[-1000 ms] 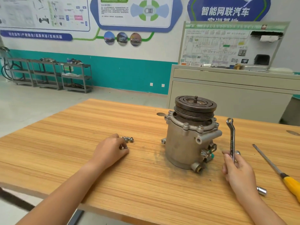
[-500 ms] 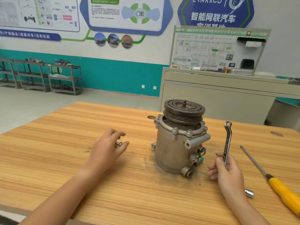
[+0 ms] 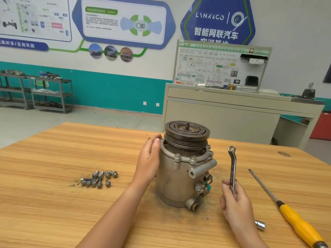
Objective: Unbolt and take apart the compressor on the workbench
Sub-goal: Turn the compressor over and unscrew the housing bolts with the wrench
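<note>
Partway: a pile of removed bolts [image 3: 99, 179] lay left of the upright compressor [image 3: 184, 165] mid-workbench [image 3: 53, 212]; flange bolts remained, my left hand [image 3: 149, 161] flat against it, right hand [image 3: 234, 203] gripping the ring spanner [image 3: 232, 167].

The screwdriver [image 3: 293, 217] handle runs off frame (lower right); poster text [image 3: 102, 22] is blurred.

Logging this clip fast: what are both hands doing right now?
Left hand: open, palm resting against the side of the compressor, holding nothing.
Right hand: closed around the ring spanner, held upright.
</note>
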`<state>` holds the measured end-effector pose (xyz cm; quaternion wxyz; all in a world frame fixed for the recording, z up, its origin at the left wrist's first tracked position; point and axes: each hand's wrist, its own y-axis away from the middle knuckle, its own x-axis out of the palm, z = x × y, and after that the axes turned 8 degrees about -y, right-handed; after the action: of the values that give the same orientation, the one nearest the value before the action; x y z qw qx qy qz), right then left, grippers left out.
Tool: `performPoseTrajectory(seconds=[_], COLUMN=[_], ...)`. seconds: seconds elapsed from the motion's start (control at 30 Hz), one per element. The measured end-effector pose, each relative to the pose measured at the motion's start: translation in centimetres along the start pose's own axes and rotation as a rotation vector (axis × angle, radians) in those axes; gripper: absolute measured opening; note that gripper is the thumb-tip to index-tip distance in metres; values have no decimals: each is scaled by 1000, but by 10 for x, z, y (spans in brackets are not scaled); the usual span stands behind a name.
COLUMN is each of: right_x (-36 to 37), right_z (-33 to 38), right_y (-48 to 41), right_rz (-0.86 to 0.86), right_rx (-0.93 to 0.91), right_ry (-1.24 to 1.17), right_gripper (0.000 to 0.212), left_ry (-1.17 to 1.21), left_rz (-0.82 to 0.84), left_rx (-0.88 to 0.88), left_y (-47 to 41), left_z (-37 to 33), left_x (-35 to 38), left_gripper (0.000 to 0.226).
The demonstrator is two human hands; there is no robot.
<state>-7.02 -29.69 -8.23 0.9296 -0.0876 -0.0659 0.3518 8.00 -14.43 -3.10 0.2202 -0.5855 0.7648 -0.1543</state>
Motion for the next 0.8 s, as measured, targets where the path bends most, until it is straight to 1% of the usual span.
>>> performPoseTrajectory(seconds=[0.1, 0.23, 0.43, 0.67, 0.8], right_x=[0, 0, 4, 4, 1], right_z=[0, 0, 3, 7, 4], right_y=[-1, -2, -3, -1, -1], right_rz=[-14, -33, -95, -44, -17], right_rx=[3, 9, 33, 2, -23], right_ry=[0, 11, -6, 17, 48], right_gripper=[12, 12, 12, 19, 21], left_ry=[10, 32, -20, -22, -89], left_rz=[-7, -7, -17, -47, -115], left_rx=[-23, -5, -14, -54, -59], left_y=[-7, -13, -12, -14, -9], left_z=[1, -4, -3, -7, -8], left_x=[-6, -10, -2, 0, 1], left_gripper=[27, 27, 16, 18, 16])
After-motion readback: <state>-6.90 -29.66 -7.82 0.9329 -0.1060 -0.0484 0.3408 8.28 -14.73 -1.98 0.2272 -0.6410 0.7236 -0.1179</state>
